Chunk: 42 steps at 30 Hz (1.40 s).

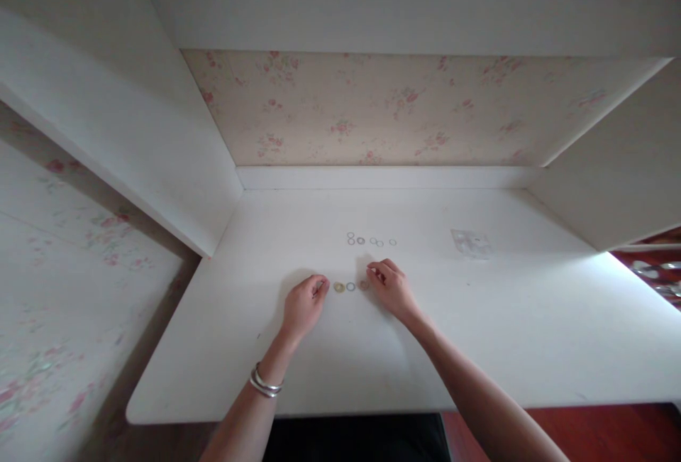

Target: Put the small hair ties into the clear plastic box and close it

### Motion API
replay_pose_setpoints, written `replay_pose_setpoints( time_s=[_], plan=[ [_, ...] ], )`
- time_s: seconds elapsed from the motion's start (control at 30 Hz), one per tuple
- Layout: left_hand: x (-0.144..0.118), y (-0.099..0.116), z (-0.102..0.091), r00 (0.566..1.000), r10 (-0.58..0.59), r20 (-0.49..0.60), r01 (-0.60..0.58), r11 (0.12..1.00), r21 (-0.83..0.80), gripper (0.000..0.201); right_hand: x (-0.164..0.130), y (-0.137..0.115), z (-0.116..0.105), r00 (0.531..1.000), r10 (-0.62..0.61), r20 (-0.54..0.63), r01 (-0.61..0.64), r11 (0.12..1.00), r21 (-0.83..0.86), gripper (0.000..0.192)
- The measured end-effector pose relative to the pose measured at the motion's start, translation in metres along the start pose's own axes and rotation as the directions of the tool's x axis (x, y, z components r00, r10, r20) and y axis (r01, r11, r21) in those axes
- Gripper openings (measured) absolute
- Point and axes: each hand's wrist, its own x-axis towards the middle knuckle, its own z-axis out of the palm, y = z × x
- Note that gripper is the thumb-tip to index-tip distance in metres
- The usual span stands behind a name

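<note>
Three rings (pixel 350 286) lined up between hands; far rings (pixel 371 240) unmoved. Left hand (pixel 303 304), right hand (pixel 390 285) curled, pinch contents unclear.

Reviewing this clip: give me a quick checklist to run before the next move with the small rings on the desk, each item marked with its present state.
1. Both hands in view: left hand and right hand rest on the desk: ok.
2. Near rings lie flat between the hands: ok.
3. Far rings sit apart from the hands: ok.
4. Whether either hand pinches a ring: cannot tell.
5. Clear bag lies away from both rows: ok.
</note>
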Motion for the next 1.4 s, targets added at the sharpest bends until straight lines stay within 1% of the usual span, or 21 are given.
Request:
replay_pose_setpoints(
  time_s=[0.1,0.2,0.37,0.6,0.73,0.87,0.97,1.07,1.2,1.3,1.4],
  plan=[
    [0.0,0.0,0.0,1.0,-0.001,-0.009,0.0,1.0,-0.02,0.03,0.023,0.002,0.0,1.0,0.016,0.017,-0.014,0.994,-0.108,0.027],
    [-0.001,-0.001,-0.001,1.0,0.001,-0.007,-0.001,0.999,-0.045,0.03,0.045,-0.001,0.001,0.998,0.027,0.058,-0.014,0.977,-0.214,0.029],
    [-0.001,-0.001,-0.002,1.0,-0.004,-0.006,0.003,0.999,-0.048,0.032,0.064,-0.005,0.003,0.992,0.069,0.103,-0.03,0.94,-0.341,0.031],
    [0.0,0.0,-0.002,1.0,0.011,-0.023,-0.012,1.0,-0.026,0.033,0.079,-0.011,0.005,0.99,0.07,0.118,-0.023,0.931,-0.363,0.033],
    [0.001,0.0,-0.003,1.0,0.002,-0.014,-0.003,1.0,-0.013,0.032,0.1,-0.018,0.005,0.986,0.1,0.135,-0.047,0.935,-0.35,0.034],
    [0.001,0.0,-0.006,1.0,0.006,-0.015,-0.006,1.0,0.005,0.032,0.124,-0.022,0.01,0.977,0.14,0.159,-0.076,0.932,-0.354,0.028],
    [0.001,-0.002,-0.007,1.0,0.008,-0.014,-0.008,1.0,0.023,0.031,0.135,-0.022,0.014,0.966,0.185,0.179,-0.108,0.924,-0.368,0.024],
    [0.001,-0.002,-0.006,1.0,0.01,-0.006,-0.01,1.0,0.028,0.03,0.138,-0.022,0.015,0.956,0.205,0.211,-0.114,0.919,-0.377,0.02],
    [0.0,0.0,-0.006,1.0,0.012,0.001,-0.012,1.0,0.022,0.031,0.129,-0.024,0.011,0.958,0.168,0.231,-0.072,0.925,-0.373,0.019],
    [0.0,0.001,-0.006,1.0,0.007,-0.001,-0.007,1.0,0.024,0.031,0.111,-0.028,0.005,0.972,0.117,0.205,-0.037,0.934,-0.356,0.025],
    [-0.001,0.0,-0.005,1.0,0.002,-0.002,-0.002,1.0,0.019,0.031,0.084,-0.033,0.0,0.981,0.053,0.187,0.011,0.945,-0.328,0.028]
  ],
)
